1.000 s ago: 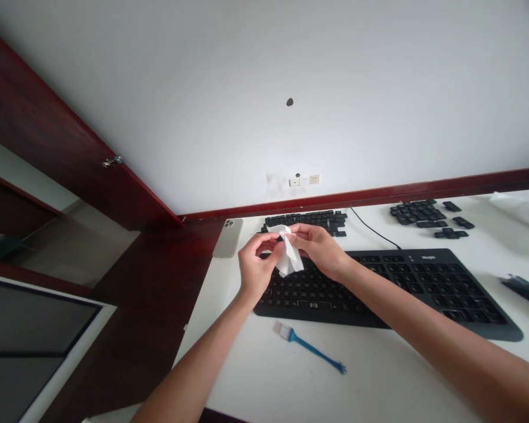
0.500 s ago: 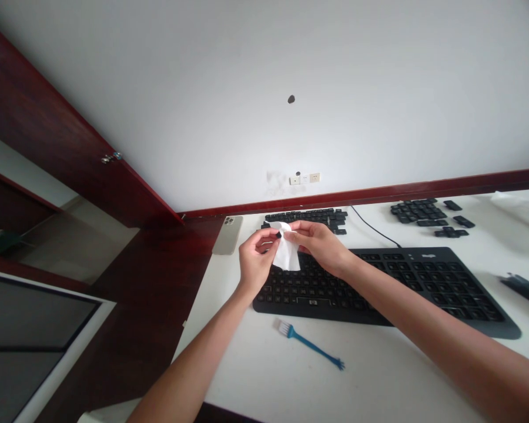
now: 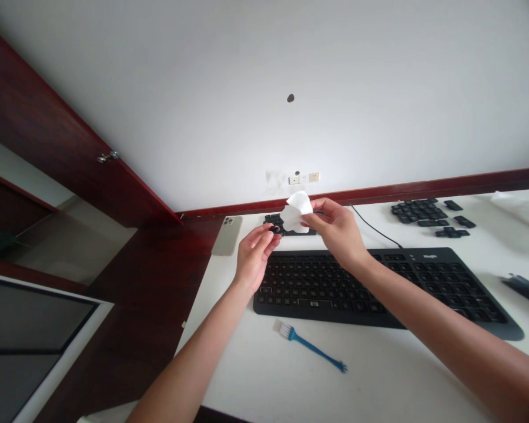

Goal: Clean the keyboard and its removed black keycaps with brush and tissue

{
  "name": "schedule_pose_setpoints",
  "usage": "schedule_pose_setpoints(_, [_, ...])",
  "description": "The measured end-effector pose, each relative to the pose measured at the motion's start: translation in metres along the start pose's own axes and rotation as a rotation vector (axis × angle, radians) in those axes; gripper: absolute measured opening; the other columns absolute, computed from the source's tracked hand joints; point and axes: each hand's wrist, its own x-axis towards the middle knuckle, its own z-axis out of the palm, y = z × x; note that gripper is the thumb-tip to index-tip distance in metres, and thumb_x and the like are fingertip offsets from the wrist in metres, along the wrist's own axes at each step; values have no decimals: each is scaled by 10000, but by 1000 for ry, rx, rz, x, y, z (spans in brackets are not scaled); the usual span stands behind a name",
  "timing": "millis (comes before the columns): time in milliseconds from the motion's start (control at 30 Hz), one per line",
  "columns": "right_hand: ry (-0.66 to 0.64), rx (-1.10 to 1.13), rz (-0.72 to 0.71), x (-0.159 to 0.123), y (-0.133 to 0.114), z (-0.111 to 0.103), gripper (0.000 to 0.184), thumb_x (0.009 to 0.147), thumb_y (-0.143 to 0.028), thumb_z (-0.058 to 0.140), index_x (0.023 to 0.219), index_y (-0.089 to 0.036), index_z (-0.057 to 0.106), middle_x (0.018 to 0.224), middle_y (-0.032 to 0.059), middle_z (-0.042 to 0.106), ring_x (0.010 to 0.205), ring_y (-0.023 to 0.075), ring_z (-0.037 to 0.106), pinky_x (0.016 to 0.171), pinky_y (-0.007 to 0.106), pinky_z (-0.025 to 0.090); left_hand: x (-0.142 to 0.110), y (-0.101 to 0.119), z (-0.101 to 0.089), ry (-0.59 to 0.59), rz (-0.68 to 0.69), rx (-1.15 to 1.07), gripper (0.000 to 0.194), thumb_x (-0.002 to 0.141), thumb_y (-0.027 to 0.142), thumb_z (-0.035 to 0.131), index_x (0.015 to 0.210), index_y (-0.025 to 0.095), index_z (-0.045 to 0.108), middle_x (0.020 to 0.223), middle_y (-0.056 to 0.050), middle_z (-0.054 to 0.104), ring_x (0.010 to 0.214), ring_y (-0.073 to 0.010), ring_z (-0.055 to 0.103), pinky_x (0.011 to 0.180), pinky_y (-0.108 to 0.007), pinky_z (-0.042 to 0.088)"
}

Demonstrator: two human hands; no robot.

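Between the fingertips of my left hand (image 3: 254,255) is a small black keycap (image 3: 274,230). My right hand (image 3: 337,229) pinches a crumpled white tissue (image 3: 298,212), held up just right of the keycap and apart from it. Below both hands lies a black keyboard (image 3: 321,302) whose key positions are bared of their caps. Rows of loose black keycaps (image 3: 271,219) lie behind the hands, partly hidden by the tissue and fingers.
A phone (image 3: 226,236) lies at the table's left edge. In front of the keyboard is a blue brush (image 3: 315,349). More keycaps (image 3: 417,211) sit at the back right, near a cable (image 3: 374,225). A dark object (image 3: 524,289) and white tissue (image 3: 522,210) lie at the right.
My right hand has moved right and up with the tissue, away from the keycap. My left hand keeps the keycap, shifted slightly left.
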Motion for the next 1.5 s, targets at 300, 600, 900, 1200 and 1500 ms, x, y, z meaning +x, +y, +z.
schedule_pose_setpoints(300, [-273,-26,0,-23,1,19,367,888,-551,757,843,-190,705,893,48,722,872,209,663,874,376,541,-2,-1,1,-70,128,138,320,794,368,892,1046,186,814,1077,-72,801,1065,-238,735,983,-347,559])
schedule_pose_setpoints(600, [-92,234,253,-12,14,12,459,657,-417,938,934,-193,650,921,24,696,847,170,634,787,328,530,-10,4,3,-110,378,447,219,874,351,819,1041,210,811,1098,-88,756,1050,-223,715,965,-322,574])
schedule_pose_setpoints(900, [-275,182,300,-12,11,9,364,739,-418,882,983,-194,730,990,39,726,894,182,661,825,330,538,-8,-7,-4,-109,581,659,203,903,243,763,1094,212,703,1098,-62,737,1034,-187,722,958,-321,608])
schedule_pose_setpoints(1200, [-354,14,150,-12,11,6,337,786,-430,843,986,-175,747,933,56,756,856,200,687,772,334,524,-12,4,0,-115,676,842,214,896,219,760,1108,220,731,1096,-60,780,992,-205,757,931,-335,625])
schedule_pose_setpoints(1500, [-411,79,219,-8,17,2,378,771,-449,867,997,-165,760,885,50,756,781,172,676,724,313,523,-15,3,-4,-80,715,920,233,893,196,756,1123,231,743,1083,-45,794,963,-195,773,923,-330,645])
